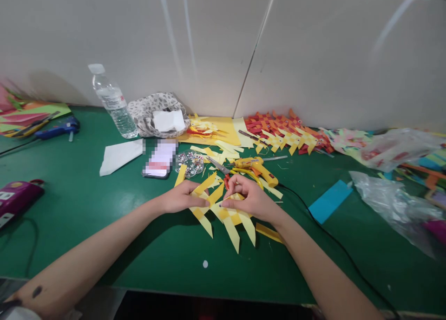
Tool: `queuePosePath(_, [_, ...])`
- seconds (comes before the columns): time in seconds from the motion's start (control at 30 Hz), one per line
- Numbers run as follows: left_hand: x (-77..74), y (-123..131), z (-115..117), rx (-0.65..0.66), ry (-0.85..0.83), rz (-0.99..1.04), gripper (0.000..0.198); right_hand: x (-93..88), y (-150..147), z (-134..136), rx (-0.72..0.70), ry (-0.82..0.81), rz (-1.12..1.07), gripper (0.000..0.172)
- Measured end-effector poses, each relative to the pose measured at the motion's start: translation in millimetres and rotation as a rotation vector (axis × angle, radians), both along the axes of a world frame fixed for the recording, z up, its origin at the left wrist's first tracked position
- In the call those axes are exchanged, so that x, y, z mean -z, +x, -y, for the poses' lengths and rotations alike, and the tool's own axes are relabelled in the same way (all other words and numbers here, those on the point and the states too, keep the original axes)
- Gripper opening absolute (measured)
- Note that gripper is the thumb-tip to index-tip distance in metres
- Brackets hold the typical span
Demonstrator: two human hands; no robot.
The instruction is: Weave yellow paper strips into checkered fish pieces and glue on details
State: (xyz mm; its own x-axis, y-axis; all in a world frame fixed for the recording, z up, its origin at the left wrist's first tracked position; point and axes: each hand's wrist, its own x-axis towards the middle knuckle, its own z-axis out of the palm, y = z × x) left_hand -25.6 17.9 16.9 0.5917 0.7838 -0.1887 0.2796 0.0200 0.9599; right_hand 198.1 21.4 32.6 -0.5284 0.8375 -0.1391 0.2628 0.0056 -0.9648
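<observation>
A woven piece of yellow and orange paper strips lies on the green table in front of me, its pointed ends fanning toward me. My left hand rests on its left side, fingers closed on a strip. My right hand presses on the right side, fingers pinched on another strip near the weave's middle. Both forearms reach in from the bottom edge.
Just behind my hands lie scissors, a yellow glue gun with a black cord, and a dish of googly eyes. A phone, water bottle, finished woven pieces, plastic bags and a blue card are around.
</observation>
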Motion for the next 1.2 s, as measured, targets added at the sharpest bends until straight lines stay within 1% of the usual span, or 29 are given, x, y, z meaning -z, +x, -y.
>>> queuePosePath(0.17, [0.1,-0.2,-0.2,0.030,0.062,-0.049,0.022,0.5,-2.4,1.0,0.016,0.019,0.056,0.041])
queuePosePath(0.33, [-1.7,0.2,0.0,0.045,0.083,-0.054,0.019,-1.3,-3.3,1.2,0.027,0.034,0.062,0.044])
queuePosePath(1.0, [-2.3,0.4,0.1,0.054,0.092,-0.069,0.020,1.7,-4.9,0.9,0.014,0.065,0.056,0.044])
queuePosePath(1.2, [-4.1,0.7,0.9,0.056,0.087,-0.073,0.019,3.3,-5.2,0.7,0.016,0.092,0.098,0.046])
